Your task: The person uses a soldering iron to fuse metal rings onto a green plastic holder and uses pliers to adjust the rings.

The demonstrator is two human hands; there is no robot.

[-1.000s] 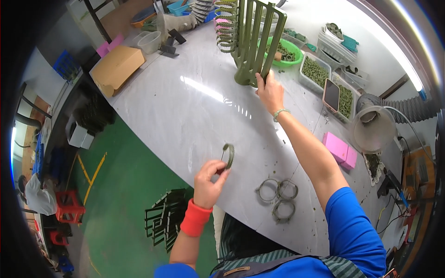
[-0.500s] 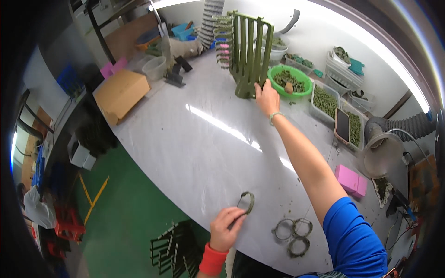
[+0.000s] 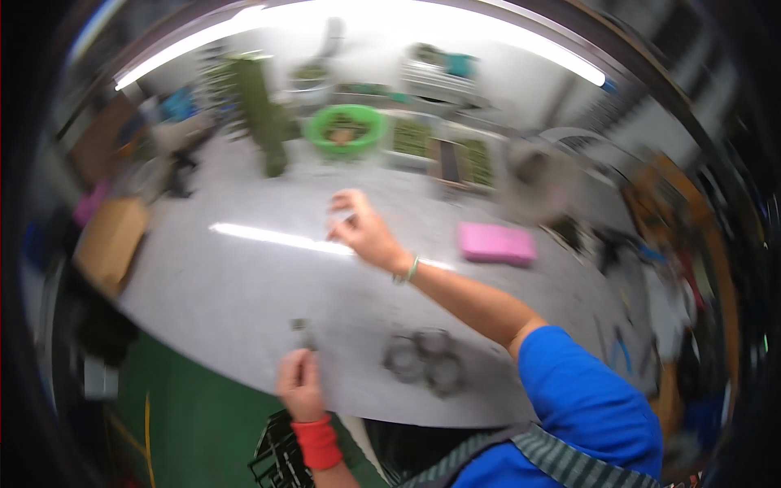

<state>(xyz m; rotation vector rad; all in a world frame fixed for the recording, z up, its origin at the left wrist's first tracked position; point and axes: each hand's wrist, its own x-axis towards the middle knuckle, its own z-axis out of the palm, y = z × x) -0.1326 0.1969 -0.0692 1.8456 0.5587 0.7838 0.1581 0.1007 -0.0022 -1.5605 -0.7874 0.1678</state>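
The picture is blurred. My left hand (image 3: 299,378), with a red wristband, pinches a small olive-green ring piece (image 3: 298,329) near the table's front edge. My right hand (image 3: 358,228) is over the middle of the grey table (image 3: 195,293), fingers apart and slightly curled, apparently holding nothing. Behind it, the tall olive-green slatted rack (image 3: 259,114), with coiled pieces along its left side, stands at the back. Several dark ring pieces (image 3: 421,356) lie on the table to the right of my left hand.
A green basin (image 3: 342,118), tubs of green pieces (image 3: 411,136) and a phone (image 3: 447,159) line the back. A pink block (image 3: 495,242), a duct hood (image 3: 533,183) and tools (image 3: 620,351) are rightward. Cardboard (image 3: 114,237) lies left; a dark rack (image 3: 275,451) is on the floor below.
My right hand has let go of the rack and moved down toward me. The rack stays upright at the back. My view has swung round, shifting the scene. My left hand still holds the ring.
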